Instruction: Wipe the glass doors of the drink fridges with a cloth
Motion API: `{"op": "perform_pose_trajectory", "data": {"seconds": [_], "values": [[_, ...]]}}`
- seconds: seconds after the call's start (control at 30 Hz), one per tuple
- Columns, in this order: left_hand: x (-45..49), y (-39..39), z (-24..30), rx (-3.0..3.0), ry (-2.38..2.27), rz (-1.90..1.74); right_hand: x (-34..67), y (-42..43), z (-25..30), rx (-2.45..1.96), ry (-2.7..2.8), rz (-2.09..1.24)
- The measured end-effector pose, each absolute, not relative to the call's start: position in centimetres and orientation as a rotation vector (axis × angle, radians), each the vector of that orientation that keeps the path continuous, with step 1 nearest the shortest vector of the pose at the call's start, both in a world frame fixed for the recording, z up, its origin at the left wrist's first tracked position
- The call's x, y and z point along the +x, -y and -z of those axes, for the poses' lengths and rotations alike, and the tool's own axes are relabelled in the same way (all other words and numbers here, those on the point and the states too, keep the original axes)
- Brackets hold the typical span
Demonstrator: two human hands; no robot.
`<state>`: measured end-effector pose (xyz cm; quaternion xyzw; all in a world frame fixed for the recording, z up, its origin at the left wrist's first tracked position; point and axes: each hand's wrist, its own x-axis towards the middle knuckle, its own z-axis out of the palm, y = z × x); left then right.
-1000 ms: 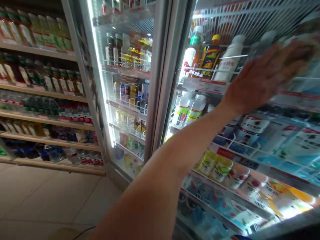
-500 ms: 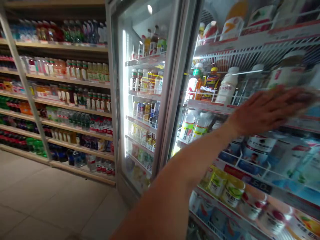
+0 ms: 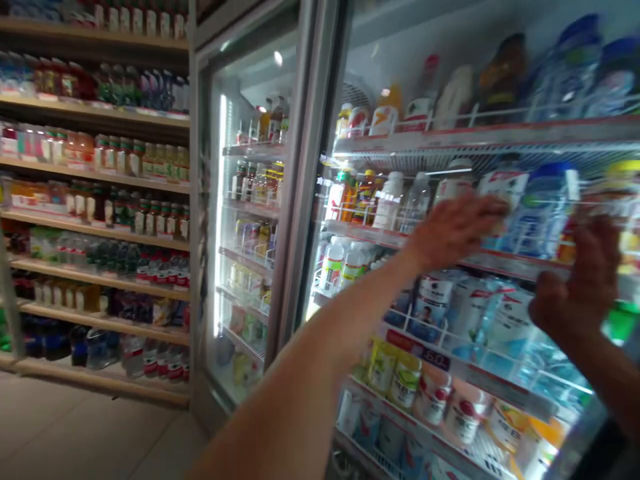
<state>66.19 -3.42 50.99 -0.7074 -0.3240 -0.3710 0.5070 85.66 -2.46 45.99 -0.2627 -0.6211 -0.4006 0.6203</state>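
Observation:
My left hand (image 3: 453,228) lies flat with fingers stretched out against the glass door (image 3: 440,313) of a lit drinks cooler, level with a shelf of white and blue bottles (image 3: 537,207). My right hand (image 3: 583,283) is raised at the right with fingers upright and apart, close to the same glass; neither hand holds anything. Behind the glass are wire shelves (image 3: 450,137) of bottles, cartons and cups, blurred by motion.
A second cooler door (image 3: 245,233) stands to the left past a grey frame post (image 3: 295,187). Wooden shelves (image 3: 100,227) of bottled drinks fill the left wall. Beige floor tiles (image 3: 75,433) lie below.
The view has swung upward and left. My left hand has slid leftwards along the glass, and my right hand has come into view at the right.

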Motion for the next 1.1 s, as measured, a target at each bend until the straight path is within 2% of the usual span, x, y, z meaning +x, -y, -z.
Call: {"op": "perform_pose_trajectory", "data": {"seconds": [0.13, 0.2, 0.37, 0.47, 0.57, 0.67, 0.8, 0.9, 0.97, 1.1], "values": [[61.0, 1.9, -55.4, -1.457, 1.02, 1.294, 85.4, 2.6, -46.1, -0.385, 1.437, 0.916], [62.4, 1.4, -55.1, -1.367, 1.129, 1.43, 84.8, 2.3, -46.2, -0.366, 1.428, 0.875], [70.1, 2.0, -48.4, -1.721, 0.673, 0.918, 85.0, 2.6, -46.6, -0.311, 1.435, 0.804], [68.4, 2.2, -47.3, -1.756, 0.58, 0.793, 87.3, 3.1, -47.2, -0.392, 1.39, 0.813], [64.1, 1.7, -49.5, -1.532, 0.865, 1.136, 90.6, 3.5, -47.5, -0.585, 1.249, 0.862], [65.1, 1.1, -51.0, -1.346, 1.055, 1.39, 92.9, 3.5, -47.5, -0.6, 1.207, 0.846], [74.8, 1.7, -48.7, -1.714, 0.622, 0.936, 93.5, 3.4, -47.1, -0.528, 1.219, 0.837], [78.4, 2.4, -47.4, -1.81, 0.432, 0.753, 94.6, 3.0, -46.4, -0.547, 1.212, 0.871], [76.2, 2.2, -48.1, -1.804, 0.505, 0.832, 96.1, 2.7, -45.8, -0.598, 1.215, 0.918], [67.8, 1.7, -50.4, -1.534, 1.032, 1.345, 98.3, 2.8, -44.7, -0.725, 1.311, 1.04]]}}
